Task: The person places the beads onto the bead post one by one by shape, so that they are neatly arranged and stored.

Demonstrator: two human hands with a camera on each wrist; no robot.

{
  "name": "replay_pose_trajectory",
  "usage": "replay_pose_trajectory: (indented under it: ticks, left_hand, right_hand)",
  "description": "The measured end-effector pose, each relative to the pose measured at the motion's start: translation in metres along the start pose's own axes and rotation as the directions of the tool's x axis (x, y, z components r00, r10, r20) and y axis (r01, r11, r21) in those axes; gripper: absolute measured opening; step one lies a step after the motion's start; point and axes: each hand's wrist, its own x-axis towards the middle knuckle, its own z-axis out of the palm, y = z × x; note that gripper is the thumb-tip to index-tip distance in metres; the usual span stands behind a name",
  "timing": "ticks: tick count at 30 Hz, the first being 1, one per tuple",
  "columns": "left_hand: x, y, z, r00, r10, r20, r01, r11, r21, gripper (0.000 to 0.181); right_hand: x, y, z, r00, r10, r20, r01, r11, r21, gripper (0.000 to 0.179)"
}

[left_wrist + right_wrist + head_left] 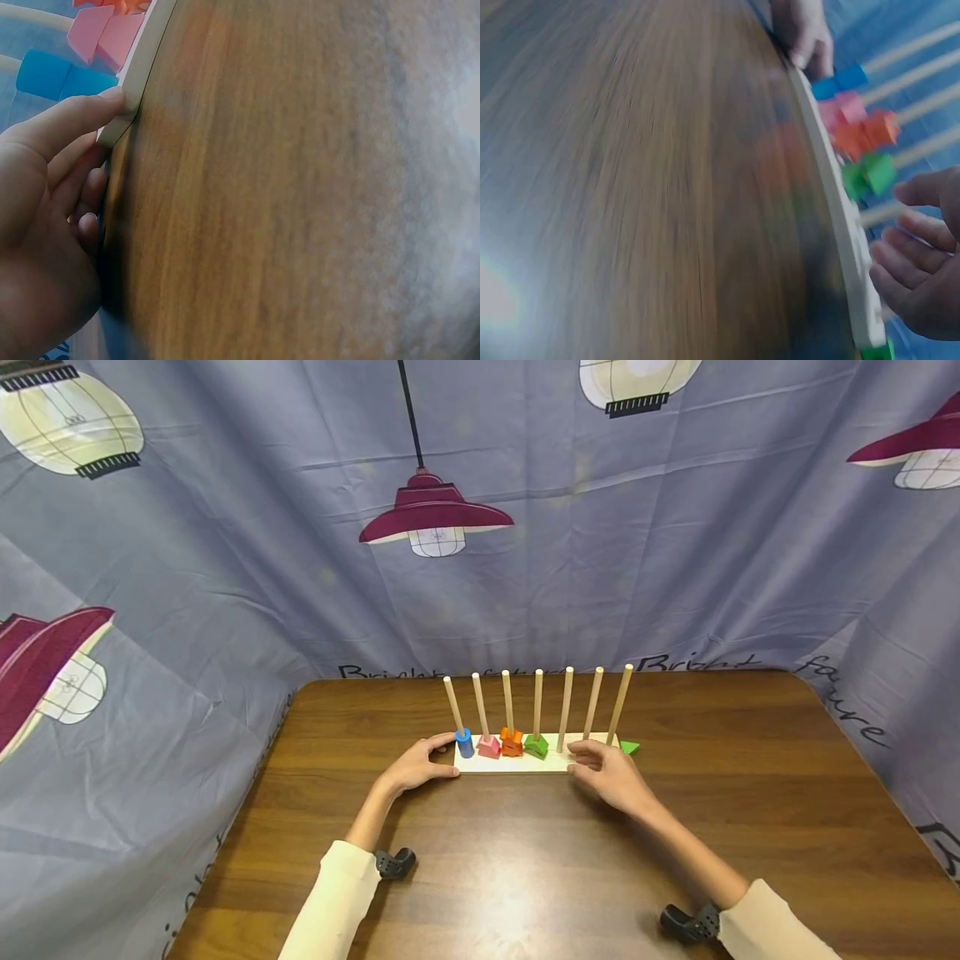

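Observation:
A pale wooden peg board [557,763] with several upright rods stands across the table. Blue round blocks [465,744] are stacked on its leftmost rod, followed by pink blocks [489,747], orange blocks [512,743] and green blocks [536,746] on neighbouring rods. My left hand [414,767] holds the board's left end, thumb at the front corner; in the left wrist view, its other fingers bend behind that end. Over the right part of the board hovers my right hand [617,778], fingers loosely bent, with nothing visible in them. It partly hides the bases of the right rods.
A green piece [630,747] shows at the board's right end, partly hidden. The brown wooden table [510,843] reaches back to a blue-grey curtain [495,610] printed with lamps. Dark straps with small devices are on both wrists.

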Motion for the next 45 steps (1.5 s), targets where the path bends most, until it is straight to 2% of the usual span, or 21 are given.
replay_pose_trajectory:
  ticks: [4, 7, 10, 15, 18, 29, 36, 45]
  left_hand:
    - [-0.002, 0.002, -0.002, 1.0, -0.001, -0.009, 0.001, 1.0, -0.004, 0.073]
    - [-0.002, 0.001, -0.002, 1.0, -0.001, -0.005, 0.001, 1.0, 0.002, 0.073]
    - [-0.001, 0.0, -0.001, 1.0, -0.005, 0.0, 0.005, 1.0, 0.001, 0.073]
    - [0.0, -0.002, 0.0, 1.0, -0.013, -0.003, 0.013, 1.0, -0.005, 0.073]
    - [0.0, -0.002, 0.001, 1.0, -0.01, -0.004, 0.01, 1.0, -0.007, 0.073]
    - [0.0, -0.002, 0.002, 1.0, -0.01, -0.006, 0.01, 1.0, -0.013, 0.072]
    - [0.0, -0.002, 0.001, 1.0, -0.016, -0.004, 0.016, 1.0, -0.016, 0.073]
    - [-0.001, 0.003, 0.0, 1.0, -0.019, -0.004, 0.019, 1.0, 0.001, 0.072]
  right_hand:
    - [-0.009, 0.007, -0.028, 0.994, -0.022, -0.105, 0.014, 0.997, -0.074, 0.019]
    - [-0.013, 0.013, -0.047, 0.983, -0.011, -0.183, -0.012, 0.992, -0.122, 0.016]
    - [-0.013, 0.023, -0.06, 0.975, 0.028, -0.22, -0.067, 0.983, -0.172, 0.021]
    - [-0.011, 0.042, -0.068, 0.971, 0.136, -0.194, -0.178, 0.96, -0.215, 0.04]
    - [-0.008, 0.048, -0.068, 0.969, 0.185, -0.164, -0.219, 0.949, -0.225, 0.051]
    - [-0.003, 0.047, -0.07, 0.974, 0.209, -0.086, -0.224, 0.94, -0.258, 0.048]
    - [-0.003, 0.045, -0.069, 0.979, 0.19, -0.067, -0.202, 0.932, -0.301, 0.047]
    - [-0.003, 0.042, -0.066, 0.972, 0.228, -0.062, -0.236, 0.927, -0.292, 0.045]
